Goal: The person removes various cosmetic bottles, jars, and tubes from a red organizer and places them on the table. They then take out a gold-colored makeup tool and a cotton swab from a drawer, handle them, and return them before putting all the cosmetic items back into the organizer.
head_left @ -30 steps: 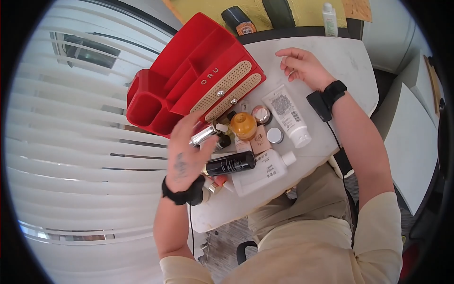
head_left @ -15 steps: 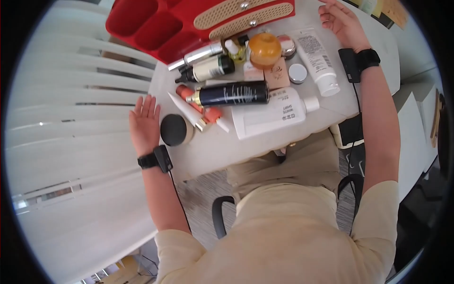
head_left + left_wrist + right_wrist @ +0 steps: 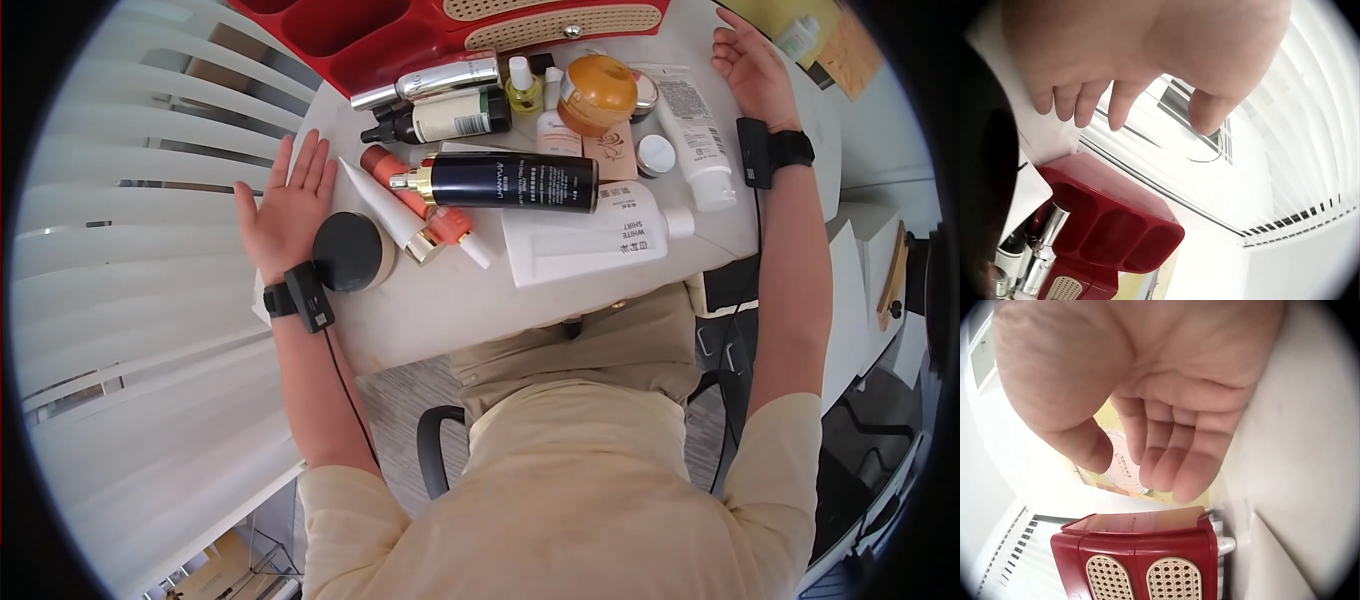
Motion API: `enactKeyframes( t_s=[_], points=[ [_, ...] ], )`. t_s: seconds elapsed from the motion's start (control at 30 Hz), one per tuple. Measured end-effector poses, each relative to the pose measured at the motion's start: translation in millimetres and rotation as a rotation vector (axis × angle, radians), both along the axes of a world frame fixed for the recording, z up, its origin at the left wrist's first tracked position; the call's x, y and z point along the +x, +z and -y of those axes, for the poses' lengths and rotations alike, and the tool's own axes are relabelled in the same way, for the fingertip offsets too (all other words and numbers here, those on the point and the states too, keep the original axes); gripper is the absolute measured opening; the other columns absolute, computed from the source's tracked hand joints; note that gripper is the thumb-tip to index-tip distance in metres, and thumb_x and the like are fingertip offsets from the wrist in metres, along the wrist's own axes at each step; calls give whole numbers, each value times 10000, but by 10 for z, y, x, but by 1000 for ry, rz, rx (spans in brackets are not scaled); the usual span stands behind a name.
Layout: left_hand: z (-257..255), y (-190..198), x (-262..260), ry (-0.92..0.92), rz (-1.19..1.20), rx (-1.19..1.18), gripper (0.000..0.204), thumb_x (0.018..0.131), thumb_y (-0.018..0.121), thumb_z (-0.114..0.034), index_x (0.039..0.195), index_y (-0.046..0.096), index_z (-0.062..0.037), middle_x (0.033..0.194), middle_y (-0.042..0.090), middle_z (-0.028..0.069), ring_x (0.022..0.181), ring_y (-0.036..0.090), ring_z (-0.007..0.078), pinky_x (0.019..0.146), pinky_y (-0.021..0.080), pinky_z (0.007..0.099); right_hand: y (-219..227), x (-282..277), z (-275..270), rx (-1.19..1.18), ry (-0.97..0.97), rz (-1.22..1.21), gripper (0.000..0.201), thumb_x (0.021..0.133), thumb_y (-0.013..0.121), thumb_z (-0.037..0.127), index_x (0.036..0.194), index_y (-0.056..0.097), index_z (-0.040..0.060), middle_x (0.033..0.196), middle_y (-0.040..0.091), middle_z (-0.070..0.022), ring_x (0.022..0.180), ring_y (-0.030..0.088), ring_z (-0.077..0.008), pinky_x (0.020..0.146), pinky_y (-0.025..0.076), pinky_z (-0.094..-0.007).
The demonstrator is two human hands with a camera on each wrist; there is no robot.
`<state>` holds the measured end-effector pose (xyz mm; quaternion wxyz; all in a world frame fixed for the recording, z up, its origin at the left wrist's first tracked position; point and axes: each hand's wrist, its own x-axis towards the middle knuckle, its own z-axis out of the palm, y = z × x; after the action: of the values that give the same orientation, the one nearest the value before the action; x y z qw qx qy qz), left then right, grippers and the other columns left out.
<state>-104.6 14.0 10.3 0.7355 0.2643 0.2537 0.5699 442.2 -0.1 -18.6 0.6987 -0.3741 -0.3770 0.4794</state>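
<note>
My left hand (image 3: 288, 210) lies palm up at the table's left edge, fingers straight and holding nothing. Just right of it is a round jar with a black lid (image 3: 345, 252). My right hand (image 3: 755, 80) has its fingers loosely bent and nothing in them, beyond a white squeeze tube (image 3: 692, 135). Between the hands lie a dark pump bottle (image 3: 510, 182), a white bottle (image 3: 590, 240), a slim white tube (image 3: 385, 208) and a silver bottle (image 3: 450, 76). An amber jar (image 3: 598, 95) stands behind, near a small silver-lidded jar (image 3: 656, 155).
A red organizer (image 3: 1135, 544) with woven drawer fronts stands at the back of the marble-look table (image 3: 440, 320). White blinds (image 3: 120, 270) run along the left side. Cables trail from both wrist cameras.
My left hand has moved from over the bottles back to the table's left edge and turned palm up. The head view has tilted down; the right hand looks much the same.
</note>
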Motion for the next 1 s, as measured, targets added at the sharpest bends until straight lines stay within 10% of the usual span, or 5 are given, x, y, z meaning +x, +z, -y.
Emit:
enactKeyframes(
  t_s=[0.4,0.7,0.8,1.0],
  points=[
    [-41,-43,-56,-37,190,7,793,914,512,-529,1438,333,38,1563,182,274,1461,158,415,1187,144,555,-75,205,-43,5,159,131,474,1018,476,230,1397,430,-50,1070,588,-54,923,544,-121,853,465,-249],
    [-380,5,-297,395,13,-16,564,1004,411,-399,1359,447,39,1402,482,197,1334,417,334,1159,262,539,-77,174,-48,-20,91,112,437,996,496,204,1363,481,-32,1034,602,-54,902,564,-122,817,482,-245],
    [-356,-159,-294,-107,242,82,596,1006,388,-457,1348,461,25,1363,510,204,1324,426,336,1156,260,538,-75,168,-34,-26,83,103,437,996,498,203,1366,480,-31,1035,600,-52,901,561,-121,821,478,-244],
    [-276,-270,-251,-164,209,66,640,1017,326,-494,1384,407,24,1371,489,220,1310,431,353,1152,256,554,-64,197,-43,-40,117,113,454,997,511,215,1371,467,-37,1033,607,-55,898,557,-118,817,476,-241]
  ],
)
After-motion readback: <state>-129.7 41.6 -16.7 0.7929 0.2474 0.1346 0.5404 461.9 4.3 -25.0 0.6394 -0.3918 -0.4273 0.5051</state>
